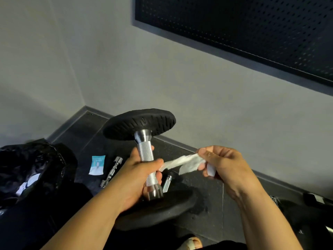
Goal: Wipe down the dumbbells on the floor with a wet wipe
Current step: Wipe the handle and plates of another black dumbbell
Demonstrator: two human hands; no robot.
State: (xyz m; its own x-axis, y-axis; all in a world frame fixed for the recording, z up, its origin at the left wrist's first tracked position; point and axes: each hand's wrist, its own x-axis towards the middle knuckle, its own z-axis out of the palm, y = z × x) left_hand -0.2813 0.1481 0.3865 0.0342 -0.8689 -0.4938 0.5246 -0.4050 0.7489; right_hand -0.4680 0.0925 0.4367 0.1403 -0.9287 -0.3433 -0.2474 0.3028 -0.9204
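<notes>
A dumbbell (146, 150) with black rubber plates and a knurled silver handle stands upright, its lower plate low near the dark floor. My left hand (138, 175) grips the handle at its middle. A white wet wipe (183, 162) stretches between both hands: my left thumb pins one end against the handle, and my right hand (221, 165) pinches the other end, out to the right of the handle.
A teal and white wipe packet (97, 165) and a small chrome bar (112, 171) lie on the floor left of the dumbbell. A black rubbish bag (34, 168) sits at far left. More black equipment (313, 210) is at lower right. Grey walls meet behind.
</notes>
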